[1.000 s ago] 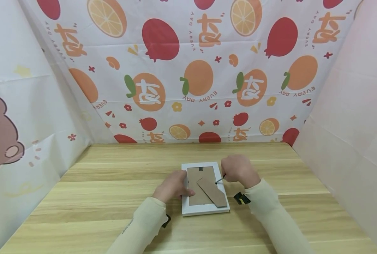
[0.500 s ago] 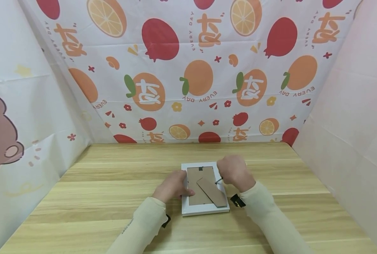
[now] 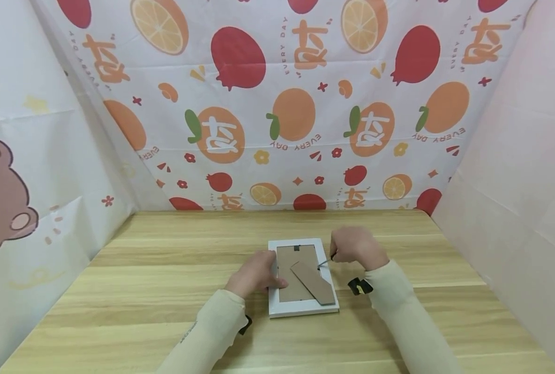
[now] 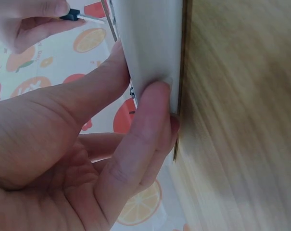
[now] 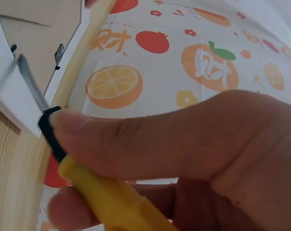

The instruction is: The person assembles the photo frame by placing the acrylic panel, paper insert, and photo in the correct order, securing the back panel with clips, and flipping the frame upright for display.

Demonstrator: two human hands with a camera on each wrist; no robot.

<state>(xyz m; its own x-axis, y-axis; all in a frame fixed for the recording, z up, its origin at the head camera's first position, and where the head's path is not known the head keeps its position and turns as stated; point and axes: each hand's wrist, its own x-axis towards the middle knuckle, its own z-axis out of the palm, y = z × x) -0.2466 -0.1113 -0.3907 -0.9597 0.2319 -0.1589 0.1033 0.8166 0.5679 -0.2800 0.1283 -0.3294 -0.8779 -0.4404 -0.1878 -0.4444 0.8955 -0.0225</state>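
A white photo frame (image 3: 304, 308) lies face down on the table, its brown backing board (image 3: 288, 278) and slanted stand leg (image 3: 316, 285) facing up. My left hand (image 3: 255, 274) grips the frame's left edge; in the left wrist view the thumb lies over the back and the fingers press the white side. In my right hand (image 3: 354, 245) is a screwdriver (image 5: 104, 192) with a yellow handle and black collar, pinched between thumb and fingers. Its flat tip is by the frame's right inner edge, near small dark metal tabs (image 5: 59, 56). Whether it touches one, I cannot tell.
The wood-grain table (image 3: 174, 291) extends around the frame on all sides. A fruit-print cloth (image 3: 291, 171) hangs behind its far edge, with pale cloths at left and right. Black wrist straps (image 3: 360, 286) show below both hands.
My right hand swung slightly left over the frame's edge, then back to the right, tilting the screwdriver with it. The left hand and the frame hold their place.
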